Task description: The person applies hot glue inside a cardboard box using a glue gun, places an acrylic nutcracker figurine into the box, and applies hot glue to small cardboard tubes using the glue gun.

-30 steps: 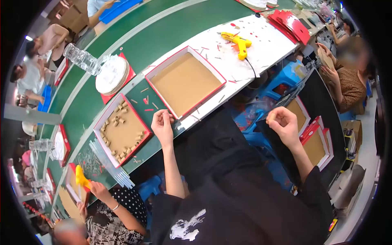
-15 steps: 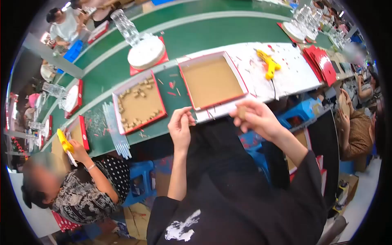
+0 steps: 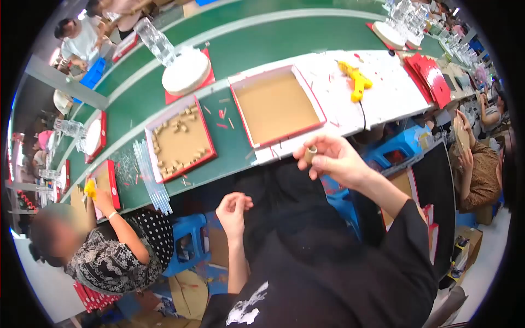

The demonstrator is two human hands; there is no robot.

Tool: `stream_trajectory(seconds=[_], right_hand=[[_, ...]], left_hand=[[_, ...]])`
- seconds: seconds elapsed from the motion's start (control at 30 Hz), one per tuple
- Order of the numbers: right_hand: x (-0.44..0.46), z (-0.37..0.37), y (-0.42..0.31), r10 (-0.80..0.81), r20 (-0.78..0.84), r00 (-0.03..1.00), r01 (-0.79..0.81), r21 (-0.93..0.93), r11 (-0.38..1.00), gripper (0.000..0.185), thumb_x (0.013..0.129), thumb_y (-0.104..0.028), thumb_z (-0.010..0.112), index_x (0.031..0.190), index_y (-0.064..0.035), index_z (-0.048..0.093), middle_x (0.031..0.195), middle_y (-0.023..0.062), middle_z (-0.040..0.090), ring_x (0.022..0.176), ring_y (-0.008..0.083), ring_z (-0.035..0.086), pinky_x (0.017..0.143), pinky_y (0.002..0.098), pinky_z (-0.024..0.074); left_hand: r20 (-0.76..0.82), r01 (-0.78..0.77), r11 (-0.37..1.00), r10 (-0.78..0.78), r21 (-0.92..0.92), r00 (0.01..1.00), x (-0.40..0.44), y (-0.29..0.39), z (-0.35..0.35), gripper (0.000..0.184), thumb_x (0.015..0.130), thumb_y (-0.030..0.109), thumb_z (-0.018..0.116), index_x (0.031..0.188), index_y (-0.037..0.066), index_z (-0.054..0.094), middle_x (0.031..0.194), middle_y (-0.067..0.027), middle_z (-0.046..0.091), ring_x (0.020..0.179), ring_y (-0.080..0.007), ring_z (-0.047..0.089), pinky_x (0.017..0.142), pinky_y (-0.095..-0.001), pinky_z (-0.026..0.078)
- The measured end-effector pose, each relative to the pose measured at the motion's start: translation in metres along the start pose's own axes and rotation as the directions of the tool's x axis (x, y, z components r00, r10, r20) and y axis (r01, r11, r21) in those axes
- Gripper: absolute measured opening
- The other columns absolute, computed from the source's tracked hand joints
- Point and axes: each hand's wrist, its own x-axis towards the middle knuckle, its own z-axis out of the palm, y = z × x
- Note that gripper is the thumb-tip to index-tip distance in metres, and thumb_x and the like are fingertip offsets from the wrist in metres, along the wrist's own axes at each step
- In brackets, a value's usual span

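Observation:
In my right hand, a small brown cardboard tube is pinched between thumb and fingers, its open end tilted up. It is held just off the table's near edge, in front of a shallow red-rimmed box lid with a bare brown inside. My left hand is lower, over my lap, with thumb and fingers pressed together; anything between them is hidden or too small to name. A second tray, left of the lid, contains several similar short tubes.
A yellow glue gun lies on white paper. Clear glue sticks lie at the table's left edge. Behind the trays is a white round piece on red card. At left, a seated co-worker holds a yellow tool.
My left hand has dropped from near the table's edge toward my lap. My right hand has shifted slightly left, still gripping the cardboard tube, which has turned to show its open end.

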Motion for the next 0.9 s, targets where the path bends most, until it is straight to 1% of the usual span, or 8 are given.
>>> stream_trajectory(seconds=[0.27,0.4,0.47,0.53,0.73,0.8,0.87,0.9], right_hand=[[0.014,-0.029,0.019,0.123,-0.041,0.992,-0.129,-0.412,0.902,0.028,0.092,-0.004,0.060,0.119,-0.0001,0.055,0.107,0.0110,0.067,0.089,0.0138,0.065,0.076,0.0267,0.0529],[0.037,-0.040,0.025,0.107,0.011,0.994,-0.083,-0.551,0.830,0.028,0.090,-0.001,0.062,0.117,0.0026,0.056,0.104,0.0109,0.068,0.093,0.0146,0.067,0.084,0.0268,0.0536],[0.045,-0.046,0.028,0.095,0.015,0.995,-0.069,-0.576,0.815,0.029,0.089,0.000,0.062,0.117,0.0023,0.056,0.103,0.0109,0.069,0.092,0.0143,0.067,0.083,0.0257,0.0541],[0.055,-0.053,0.028,0.104,0.002,0.995,-0.082,-0.595,0.800,0.028,0.089,0.000,0.062,0.116,0.0016,0.057,0.103,0.0106,0.069,0.091,0.0137,0.068,0.080,0.0253,0.0549],[0.062,-0.062,0.044,0.118,-0.040,0.992,-0.120,-0.570,0.813,0.024,0.089,-0.002,0.063,0.113,0.0020,0.061,0.094,0.0073,0.069,0.083,0.0108,0.067,0.075,0.0227,0.0538],[0.057,-0.053,0.045,0.066,-0.032,0.997,-0.072,-0.607,0.792,0.022,0.091,0.000,0.061,0.112,0.0040,0.060,0.091,0.0089,0.069,0.083,0.0128,0.067,0.077,0.0247,0.0544],[0.052,-0.033,0.031,0.133,-0.114,0.984,-0.175,-0.715,0.677,0.031,0.087,-0.015,0.068,0.115,-0.0012,0.062,0.101,0.0088,0.067,0.095,0.0183,0.064,0.087,0.0320,0.0508],[0.053,-0.036,0.037,0.154,-0.100,0.983,-0.179,-0.709,0.682,0.031,0.087,-0.015,0.068,0.115,-0.0012,0.062,0.101,0.0088,0.067,0.095,0.0183,0.064,0.087,0.0320,0.0508]], left_hand=[[0.101,-0.085,0.985,0.071,0.149,0.992,0.070,0.012,0.022,0.012,0.095,0.008,0.059,0.091,-0.002,0.065,0.069,-0.0027,0.063,0.062,-0.0074,0.060,0.058,-0.0213,0.050],[0.180,-0.073,0.975,0.034,0.210,0.983,0.136,0.016,0.035,0.027,0.093,0.007,0.060,0.118,-0.002,0.056,0.087,-0.0086,0.069,0.076,-0.0118,0.066,0.070,-0.0250,0.053],[0.236,-0.146,0.887,0.043,0.438,0.971,0.146,0.010,0.038,0.060,0.092,0.008,0.061,0.144,0.000,0.031,0.093,-0.0139,0.070,0.082,-0.0157,0.069,0.077,-0.0296,0.054],[0.273,-0.169,0.886,0.051,0.431,0.961,0.149,0.002,0.037,0.066,0.092,0.007,0.061,0.147,0.003,0.026,0.092,-0.0139,0.070,0.081,-0.0153,0.069,0.076,-0.0295,0.055],[0.108,-0.111,0.977,0.092,0.181,0.990,0.115,-0.031,0.026,0.030,0.094,0.003,0.056,0.123,0.000,0.056,0.079,-0.0045,0.064,0.071,-0.0100,0.062,0.067,-0.0238,0.053],[0.187,-0.119,0.986,0.096,0.116,0.978,0.087,-0.013,0.046,0.020,0.094,0.003,0.056,0.112,-0.002,0.062,0.083,-0.0039,0.063,0.073,-0.0090,0.060,0.067,-0.0244,0.052],[0.292,-0.151,0.988,0.134,0.037,0.947,0.067,0.003,0.072,0.014,0.092,0.006,0.062,0.104,-0.001,0.066,0.089,-0.0060,0.062,0.074,-0.0115,0.060,0.067,-0.0252,0.051],[0.373,-0.128,0.980,0.062,0.153,0.926,0.057,0.015,0.084,0.019,0.091,0.011,0.064,0.108,0.002,0.065,0.098,-0.0096,0.064,0.085,-0.0192,0.063,0.074,-0.0313,0.052]])
